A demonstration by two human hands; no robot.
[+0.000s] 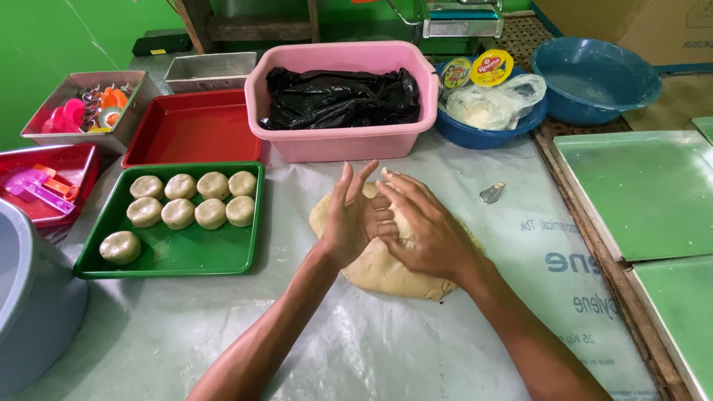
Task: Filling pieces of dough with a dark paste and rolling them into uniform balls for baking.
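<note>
A large flattened mass of pale dough (386, 271) lies on the plastic-covered table in front of me. Just above it, my left hand (345, 219) stands on edge with its fingers spread upward. My right hand (423, 226) presses its fingers against the left palm. Whatever is between the palms is hidden. To the left, a green tray (171, 263) holds several round dough balls (194, 200) in rows, with one ball (120, 246) apart at the front left corner.
Behind the dough are a pink tub (342, 141) holding black plastic, a red tray (193, 130), a blue bowl (483, 134) with a bag, and a teal basin (594, 78). A small metal cutter (492, 193) lies nearby. Flat metal trays (646, 193) lie right, a grey bucket (30, 297) left.
</note>
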